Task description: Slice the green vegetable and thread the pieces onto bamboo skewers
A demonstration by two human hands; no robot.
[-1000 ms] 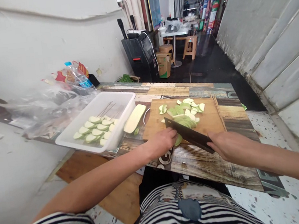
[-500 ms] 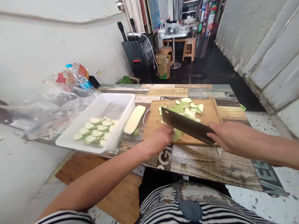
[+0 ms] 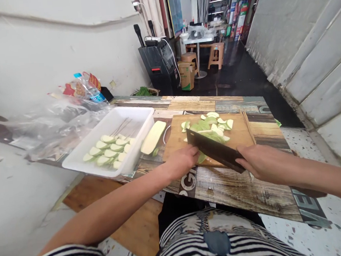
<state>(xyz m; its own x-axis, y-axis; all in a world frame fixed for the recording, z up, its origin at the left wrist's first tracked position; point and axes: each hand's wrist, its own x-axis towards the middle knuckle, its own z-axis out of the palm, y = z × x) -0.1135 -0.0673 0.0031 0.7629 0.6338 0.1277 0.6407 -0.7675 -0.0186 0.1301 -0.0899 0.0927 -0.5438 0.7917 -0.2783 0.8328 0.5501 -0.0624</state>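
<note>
My right hand (image 3: 261, 161) is closed around the handle of a dark, broad cleaver (image 3: 213, 149). The blade slants across the front of a wooden cutting board (image 3: 176, 129), its far end beside my left fingertips. With bent fingers, my left hand (image 3: 185, 158) presses a green-skinned zucchini piece (image 3: 202, 157) at the board's near edge; the blade and fingers hide part of it. Behind the blade lies a loose pile of cut zucchini slices (image 3: 212, 120), pale inside with green rims. A zucchini half (image 3: 153, 137) rests cut face up left of the board.
A white tray (image 3: 138, 111) at left holds skewered zucchini slices (image 3: 110, 153). Thin wooden skewers (image 3: 248, 126) lie along the board's right side. Plastic bags (image 3: 52, 123) and a water bottle (image 3: 94, 93) crowd the table's left end. A black speaker (image 3: 161, 64) stands beyond the table.
The cleaver has dropped slightly and its far end has shifted a little right, with my right hand following. My left hand stays nearly in place.
</note>
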